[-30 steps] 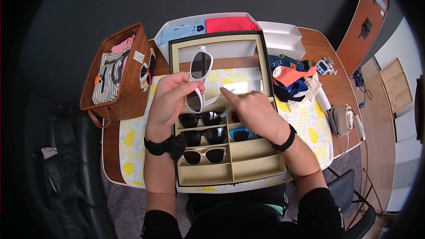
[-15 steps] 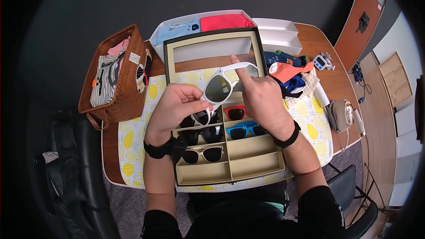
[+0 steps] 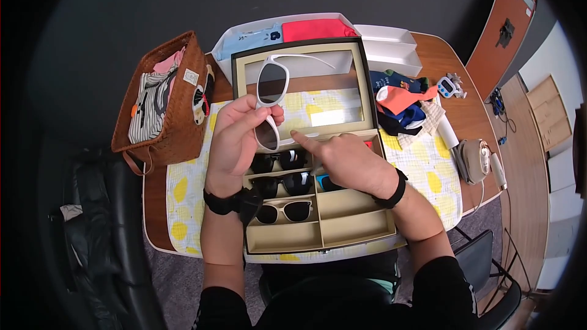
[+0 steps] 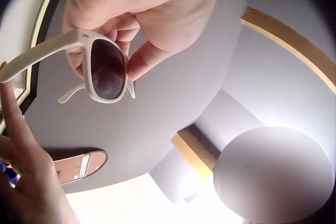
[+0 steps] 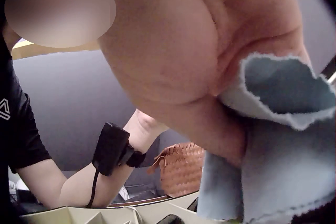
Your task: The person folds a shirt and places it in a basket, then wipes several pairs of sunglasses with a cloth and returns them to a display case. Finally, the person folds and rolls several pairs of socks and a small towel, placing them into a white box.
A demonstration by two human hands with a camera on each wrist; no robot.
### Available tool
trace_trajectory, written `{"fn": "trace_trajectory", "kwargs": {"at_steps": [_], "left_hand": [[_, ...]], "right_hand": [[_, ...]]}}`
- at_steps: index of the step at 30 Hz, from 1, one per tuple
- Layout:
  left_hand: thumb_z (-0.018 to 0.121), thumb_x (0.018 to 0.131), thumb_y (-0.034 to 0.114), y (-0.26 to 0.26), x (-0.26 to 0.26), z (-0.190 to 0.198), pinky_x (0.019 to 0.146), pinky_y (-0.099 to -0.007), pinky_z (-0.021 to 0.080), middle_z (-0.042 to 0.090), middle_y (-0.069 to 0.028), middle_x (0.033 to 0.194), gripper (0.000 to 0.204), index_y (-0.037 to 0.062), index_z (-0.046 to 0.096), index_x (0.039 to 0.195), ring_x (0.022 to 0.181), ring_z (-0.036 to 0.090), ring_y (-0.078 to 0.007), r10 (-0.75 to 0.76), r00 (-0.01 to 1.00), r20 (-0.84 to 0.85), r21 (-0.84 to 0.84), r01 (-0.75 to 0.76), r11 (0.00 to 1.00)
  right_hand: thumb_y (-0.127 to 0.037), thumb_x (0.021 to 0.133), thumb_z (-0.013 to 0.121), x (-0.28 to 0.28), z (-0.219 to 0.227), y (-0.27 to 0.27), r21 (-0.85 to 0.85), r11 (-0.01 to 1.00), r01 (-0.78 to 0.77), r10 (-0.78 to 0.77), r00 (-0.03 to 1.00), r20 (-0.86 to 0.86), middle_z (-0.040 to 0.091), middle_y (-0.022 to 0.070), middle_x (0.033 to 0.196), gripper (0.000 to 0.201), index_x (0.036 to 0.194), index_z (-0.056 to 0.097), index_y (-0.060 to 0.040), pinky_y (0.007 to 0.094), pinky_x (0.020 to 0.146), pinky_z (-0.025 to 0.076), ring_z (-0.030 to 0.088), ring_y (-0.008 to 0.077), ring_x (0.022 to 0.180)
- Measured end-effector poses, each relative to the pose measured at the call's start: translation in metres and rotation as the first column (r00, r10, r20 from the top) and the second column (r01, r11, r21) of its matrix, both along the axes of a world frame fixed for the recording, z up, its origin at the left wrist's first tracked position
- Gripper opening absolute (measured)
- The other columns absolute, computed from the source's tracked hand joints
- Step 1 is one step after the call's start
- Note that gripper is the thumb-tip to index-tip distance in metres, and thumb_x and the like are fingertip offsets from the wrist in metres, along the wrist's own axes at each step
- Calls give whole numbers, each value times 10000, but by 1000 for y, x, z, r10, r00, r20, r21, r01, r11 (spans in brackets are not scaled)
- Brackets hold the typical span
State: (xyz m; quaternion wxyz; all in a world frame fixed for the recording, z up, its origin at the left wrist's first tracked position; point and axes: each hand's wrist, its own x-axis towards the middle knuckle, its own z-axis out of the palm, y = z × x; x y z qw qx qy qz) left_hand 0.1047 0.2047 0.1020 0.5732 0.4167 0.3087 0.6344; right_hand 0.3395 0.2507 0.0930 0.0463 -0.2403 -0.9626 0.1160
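White sunglasses are pinched near the bridge by the thumb and fingers of the left hand, one lens above the other in the head view. The right hand has a pale blue-grey cloth gripped in its fingers, mostly hidden from above. Its index finger is extended and touches the end of one temple arm in the left wrist view. Below both hands lies a cream-lined case, lid up, with several sunglasses in its compartments.
A brown woven basket of clothes stands left. White boxes are behind the lid, one with folded clothes. Socks, a blue-and-white timer and a beige device lie right.
Since half a second ago, the sunglasses have turned more upright and shifted left. The right hand has moved down and left, from the upper temple arm to the lower one.
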Motion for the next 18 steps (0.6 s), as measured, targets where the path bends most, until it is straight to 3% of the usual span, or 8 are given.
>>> {"fn": "trace_trajectory", "kwargs": {"at_steps": [4,7,9,10,12,14,16,18], "left_hand": [[596,974,95,1,2,3,869,-342,550,725,-162,975,143,-22,638,1046,906,695,-215,31,998,48,12,-31,999],[575,993,139,3,-2,2,819,-352,572,727,-172,951,177,-12,632,1067,845,707,-237,127,975,185,-50,-119,992],[563,1012,190,7,-4,-3,759,-348,580,727,-176,929,210,-3,637,1053,797,711,-243,219,958,185,-133,-196,972],[571,1015,205,8,-8,-5,766,-360,569,717,-158,911,203,16,645,1033,810,695,-247,237,944,231,-196,-193,961],[579,1018,219,12,-14,-10,773,-372,559,707,-139,893,198,35,653,1013,823,678,-250,252,928,274,-254,-182,950],[549,1035,273,15,-19,-15,782,-370,552,694,-133,882,279,16,656,1030,820,665,-261,49,896,442,-139,15,990],[534,1038,283,15,-21,-16,817,-383,549,703,-148,897,317,-12,649,1063,858,676,-271,1,903,430,-113,52,992],[520,1042,293,14,-21,-14,853,-395,546,713,-163,912,358,-39,643,1096,896,688,-281,-46,907,418,-86,90,992]], "right_hand": [[42,732,645,4,-4,5,-47,999,23,-28,994,-108,688,228,757,831,1523,396,-13,477,657,551,686,401,692],[-16,779,681,13,-10,24,-126,968,217,-247,912,-327,677,244,724,614,1378,554,29,480,661,556,694,392,678],[-83,805,732,19,-16,43,-477,826,300,-510,758,-406,692,245,747,384,1158,689,62,444,668,552,703,344,670],[-83,805,732,22,-19,54,-475,828,299,-509,758,-408,692,245,747,384,1158,689,62,444,668,552,703,344,670],[-135,836,744,28,-23,70,-660,664,352,-562,817,-130,703,206,736,248,964,734,77,384,664,545,694,248,663],[-165,872,733,30,-12,71,-683,632,366,-571,816,-91,704,173,726,245,929,737,74,363,660,540,686,210,679],[-194,907,722,32,-14,77,-705,598,381,-577,815,-50,705,139,716,266,893,740,71,342,657,536,679,172,694],[-243,980,660,37,-30,88,-930,364,-55,-749,576,-328,740,78,805,284,947,733,29,315,649,560,700,172,674]]}}
